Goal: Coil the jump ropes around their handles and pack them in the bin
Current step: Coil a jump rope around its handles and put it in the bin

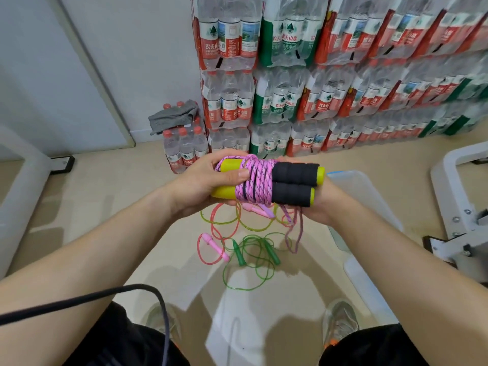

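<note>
— How does the jump rope (253,180) look?
— It is a pink braided cord with dark flecks, wound in tight turns around the middle of its two handles (294,182). These lie side by side and are yellow with black foam sleeves. A loose end (299,231) hangs below.
— Where is it?
— In the air in front of the person. The left hand (203,187) grips the yellow ends, with the thumb pressed on the coil. The right hand (323,207) is under the foam ends. Its fingers are hidden, so I cannot tell how closed it is.
— And the bin (364,191)?
— Just to the right. A green rope (272,253) and a pink rope (211,243) lie uncoiled on the floor (105,207) below.
</note>
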Demonstrator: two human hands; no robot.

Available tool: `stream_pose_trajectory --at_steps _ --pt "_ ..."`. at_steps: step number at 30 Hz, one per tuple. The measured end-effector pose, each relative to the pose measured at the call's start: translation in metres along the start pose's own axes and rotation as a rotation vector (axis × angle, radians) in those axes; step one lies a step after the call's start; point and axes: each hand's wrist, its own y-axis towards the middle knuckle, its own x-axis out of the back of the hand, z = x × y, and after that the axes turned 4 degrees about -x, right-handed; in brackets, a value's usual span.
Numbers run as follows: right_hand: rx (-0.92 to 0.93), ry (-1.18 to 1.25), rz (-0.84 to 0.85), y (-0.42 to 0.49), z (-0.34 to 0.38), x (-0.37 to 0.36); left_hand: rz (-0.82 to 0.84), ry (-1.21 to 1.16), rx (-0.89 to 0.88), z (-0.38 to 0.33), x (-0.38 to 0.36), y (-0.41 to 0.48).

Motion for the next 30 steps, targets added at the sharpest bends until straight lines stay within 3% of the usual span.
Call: stream_pose_trajectory --at_steps 4,10,18,23,26,30 --pt "0.04 -0.181 -0.266 0.004 -0.006 -0.004 -0.133 -0.05 -0.01 0.003 0.0 0.0" --pt "-0.012 -0.229 -0.18 -0.006 -0.003 -0.013 -0.289 -0.072 -0.006 0.007 0.003 0.004" --pt "0.018 -0.377 -0.254 -0.007 0.0 -0.016 -0.41 -0.069 -0.002 0.013 0.0 0.008" --pt "0.155 -0.7 -0.244 -0.019 -0.003 -0.024 -0.583 -0.042 -0.014 0.02 0.009 0.014" --pt "0.153 -1.071 -0.262 -0.019 -0.008 -0.026 -0.624 0.065 -0.026 0.022 0.012 0.014" --pt "0.176 -1.162 -0.293 -0.019 0.004 -0.021 -0.574 0.261 -0.057 0.02 0.006 0.012"
